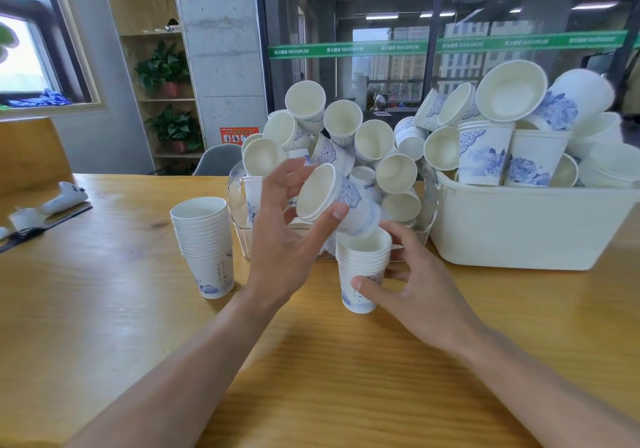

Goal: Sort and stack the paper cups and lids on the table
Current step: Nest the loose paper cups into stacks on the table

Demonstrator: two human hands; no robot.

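Note:
My left hand (284, 236) holds a white paper cup with blue print (329, 200), tilted with its mouth toward me, just above a stack of nested cups (362, 271) at the table's middle. My right hand (401, 285) grips that stack, thumb on its front and fingers round its right side. A second, taller stack of cups (204, 243) stands upright to the left, untouched. Behind my hands a clear plastic bin (239, 205) overflows with loose cups (346, 132). No lids show.
A cream plastic tub (519, 226) heaped with larger cups (485, 153) stands at the right on the wooden table (311, 361). A white device (65, 198) and dark strap lie at the far left. A grey chair back (218, 160) rises behind the table.

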